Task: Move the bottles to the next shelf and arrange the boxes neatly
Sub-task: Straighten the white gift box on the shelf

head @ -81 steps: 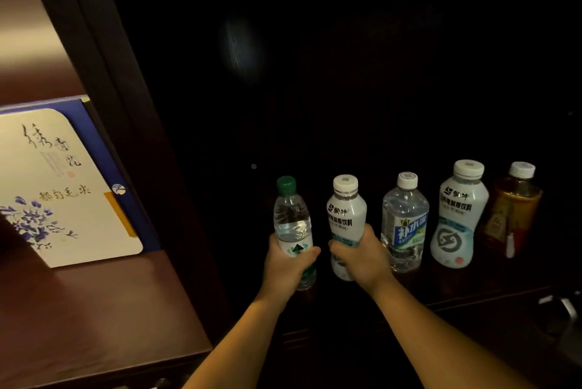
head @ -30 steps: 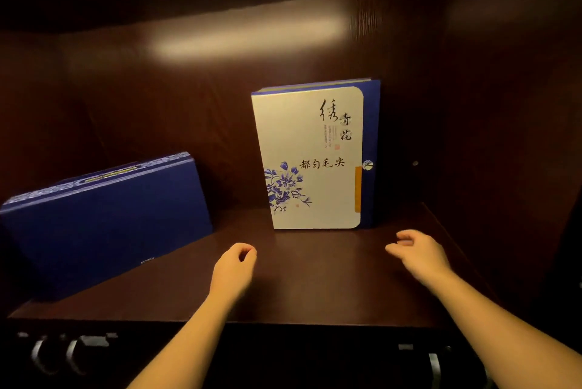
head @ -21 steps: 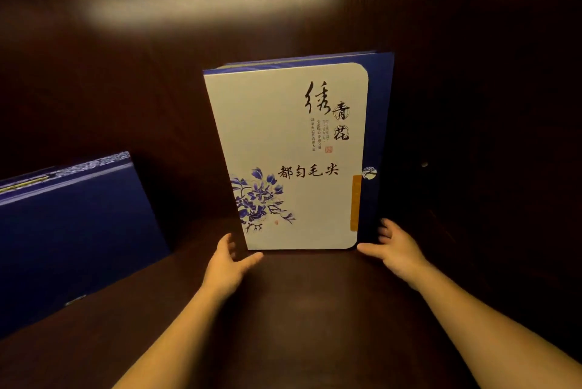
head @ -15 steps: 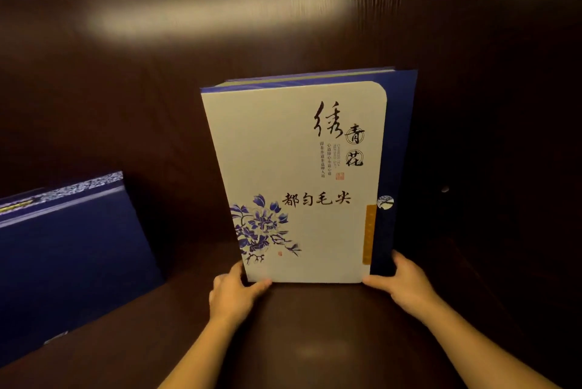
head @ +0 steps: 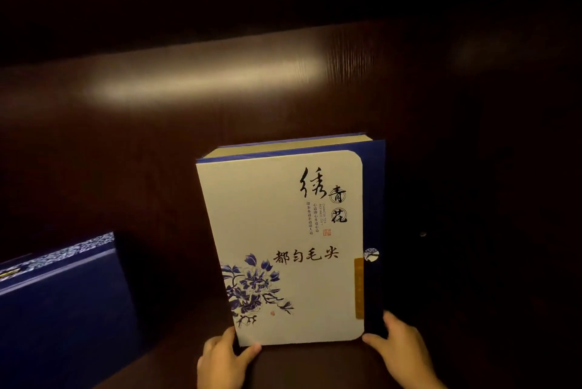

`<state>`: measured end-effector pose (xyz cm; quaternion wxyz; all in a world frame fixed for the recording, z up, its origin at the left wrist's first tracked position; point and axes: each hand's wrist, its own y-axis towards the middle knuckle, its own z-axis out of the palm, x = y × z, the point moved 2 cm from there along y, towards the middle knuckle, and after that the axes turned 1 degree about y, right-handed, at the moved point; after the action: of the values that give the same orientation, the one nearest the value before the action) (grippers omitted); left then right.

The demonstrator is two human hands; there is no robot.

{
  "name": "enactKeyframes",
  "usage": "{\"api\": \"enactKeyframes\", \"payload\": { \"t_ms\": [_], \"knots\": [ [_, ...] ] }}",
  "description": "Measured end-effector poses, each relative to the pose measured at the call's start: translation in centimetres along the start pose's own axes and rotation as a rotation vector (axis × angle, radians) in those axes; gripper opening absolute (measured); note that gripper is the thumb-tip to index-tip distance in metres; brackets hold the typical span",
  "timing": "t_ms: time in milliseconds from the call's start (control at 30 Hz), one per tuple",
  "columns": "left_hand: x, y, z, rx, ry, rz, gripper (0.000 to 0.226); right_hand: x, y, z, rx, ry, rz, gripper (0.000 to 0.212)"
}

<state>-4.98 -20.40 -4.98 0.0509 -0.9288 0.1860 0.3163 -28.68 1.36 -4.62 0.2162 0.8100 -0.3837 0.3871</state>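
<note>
A tall cream box with blue flowers, black calligraphy and a blue spine stands upright on the dark wooden shelf, tilted slightly back. My left hand grips its lower left corner, thumb on the front face. My right hand holds its lower right corner at the blue edge. A dark blue box with a patterned top edge leans at the left, apart from both hands. No bottles are in view.
The dark wooden back panel of the cabinet carries a bright light reflection. A side wall with a small peg hole closes the compartment on the right, close to the cream box.
My hands left the bottles and the view swung to the box shelf. Both hands reached the cream box and took its lower corners; it now sits lower and closer in view.
</note>
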Motion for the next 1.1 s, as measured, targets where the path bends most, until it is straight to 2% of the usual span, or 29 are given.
{"api": "enactKeyframes", "payload": {
  "t_ms": [100,200,367,500,633,733,867,967,1033,1100],
  "knots": [
    [-0.1,-0.4,-0.5,0.067,-0.018,0.005,0.067,-0.1,-0.7,-0.2,0.010,-0.026,0.058,0.057],
    [0.1,-1.2,-1.4,0.146,-0.059,0.022,0.056,0.1,-1.4,-0.5,0.015,-0.023,0.108,0.068],
    [0.8,-2.7,-2.2,0.210,-0.181,0.100,0.056,0.0,-2.9,-1.0,-0.010,0.015,0.141,0.072],
    [2.4,-4.6,-2.4,0.239,-0.272,0.190,0.036,-0.4,-4.9,-1.6,-0.036,0.029,0.148,0.070],
    [2.1,-7.6,-3.3,0.273,-0.196,0.173,0.055,-1.1,-8.0,-1.9,0.001,-0.017,0.186,0.068],
    [2.5,-9.9,-3.5,0.214,-0.102,0.125,0.052,-2.6,-10.8,-2.0,-0.031,-0.032,0.178,0.061],
    [3.5,-13.3,-3.2,0.100,-0.073,0.179,0.049,-2.9,-14.2,-2.5,-0.114,-0.076,0.138,0.043],
    [4.1,-15.1,-3.5,0.074,-0.050,0.210,0.046,-2.8,-16.1,-2.9,-0.126,-0.099,0.093,0.034],
    [4.4,-16.2,-3.6,0.068,-0.035,0.227,0.045,-3.0,-17.3,-3.2,-0.130,-0.096,0.063,0.035],
    [4.6,-17.1,-3.7,0.058,-0.033,0.251,0.044,-3.1,-18.4,-3.5,-0.137,-0.081,0.048,0.047]
  ]
}}
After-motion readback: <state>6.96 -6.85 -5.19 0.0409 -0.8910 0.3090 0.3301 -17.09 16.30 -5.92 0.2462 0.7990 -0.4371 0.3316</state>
